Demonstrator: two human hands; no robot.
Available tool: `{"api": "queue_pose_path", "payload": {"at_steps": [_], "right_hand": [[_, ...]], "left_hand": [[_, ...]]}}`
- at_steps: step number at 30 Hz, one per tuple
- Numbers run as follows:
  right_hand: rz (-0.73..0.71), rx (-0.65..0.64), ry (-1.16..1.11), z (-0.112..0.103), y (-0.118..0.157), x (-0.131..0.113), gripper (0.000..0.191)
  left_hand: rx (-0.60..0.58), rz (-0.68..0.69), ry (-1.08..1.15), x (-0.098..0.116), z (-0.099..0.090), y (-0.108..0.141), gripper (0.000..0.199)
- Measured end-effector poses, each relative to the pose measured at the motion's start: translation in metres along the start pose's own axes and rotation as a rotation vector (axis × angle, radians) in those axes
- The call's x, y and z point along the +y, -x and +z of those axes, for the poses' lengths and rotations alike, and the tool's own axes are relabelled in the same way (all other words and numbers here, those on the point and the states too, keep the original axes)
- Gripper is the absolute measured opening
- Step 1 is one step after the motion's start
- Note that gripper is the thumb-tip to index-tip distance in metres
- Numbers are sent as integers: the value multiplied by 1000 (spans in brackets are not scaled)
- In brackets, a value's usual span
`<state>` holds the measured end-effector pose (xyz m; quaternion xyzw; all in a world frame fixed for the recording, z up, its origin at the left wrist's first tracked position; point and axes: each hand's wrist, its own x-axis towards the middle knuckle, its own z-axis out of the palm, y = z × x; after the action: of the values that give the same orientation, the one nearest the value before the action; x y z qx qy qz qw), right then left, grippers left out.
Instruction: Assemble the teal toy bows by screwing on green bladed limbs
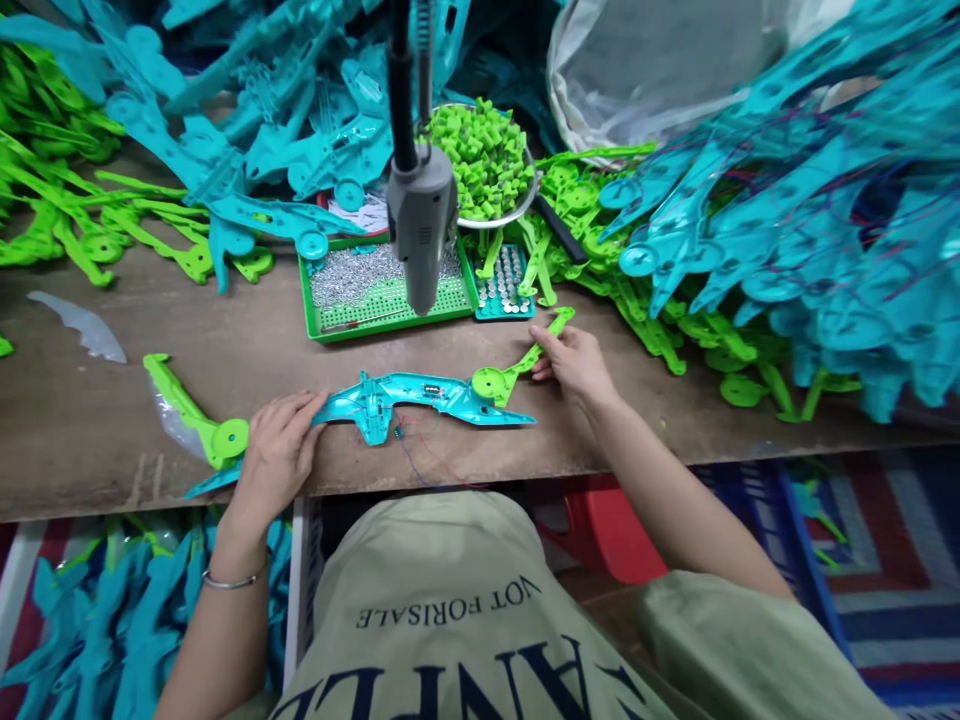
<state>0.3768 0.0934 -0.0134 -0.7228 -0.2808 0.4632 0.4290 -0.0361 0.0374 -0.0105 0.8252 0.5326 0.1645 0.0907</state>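
Note:
A blue plastic toy bow shell (409, 395) lies crosswise along the table's front part, inner side up, with thin wires trailing from it. My left hand (279, 450) is closed over the shell's left part and hides some of it. A green plastic arm (196, 415) with a round hub sits at the shell's left end, over a clear plastic piece (178, 425). At the right end is a second green arm (517, 375). My right hand (570, 362) pinches this arm near its upper tip, thumb on top. Above the shell hangs a grey electric screwdriver (422, 230), touching nothing below.
Behind the shell stand a green tray (375, 328) of small screws, a teal tray (505, 285) of round metal pieces and a bowl (525, 205) of green parts. Blue shells (795, 230) pile up at right. A clear blade-shaped piece (81, 322) lies at left.

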Motion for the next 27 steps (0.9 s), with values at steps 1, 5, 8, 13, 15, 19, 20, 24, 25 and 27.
{"api": "queue_pose_path", "payload": {"at_steps": [1, 5, 8, 13, 15, 19, 20, 24, 25, 27], "right_hand": [[1, -4, 0, 1, 0, 0, 40], [-34, -53, -17, 9, 0, -5, 38], [-21, -101, 10, 11, 0, -10, 37], [-59, -90, 438, -4, 2, -15, 37], [-171, -16, 737, -12, 9, -13, 44], [-375, 173, 989, -15, 34, -3, 31], [-413, 181, 977, -13, 41, 0, 25], [-581, 53, 841, -11, 77, -1, 13], [-573, -80, 816, -14, 88, -2, 15], [-475, -505, 830, -23, 111, -3, 23]], "left_hand": [[-2, -2, -2, 0, 0, 0, 40], [-3, 6, -8, -2, 0, 0, 39], [2, 15, -4, -3, 1, 0, 40], [10, 28, -14, -2, 1, 0, 40], [12, 30, -18, -1, 0, 0, 40], [-2, 18, -13, 0, -2, 0, 41], [-13, 16, -8, 0, -2, 0, 41], [-32, 1, -9, 1, -4, -1, 41], [-26, 0, -14, 0, -3, -1, 41], [-12, 4, -22, 0, -3, 0, 41]]}}
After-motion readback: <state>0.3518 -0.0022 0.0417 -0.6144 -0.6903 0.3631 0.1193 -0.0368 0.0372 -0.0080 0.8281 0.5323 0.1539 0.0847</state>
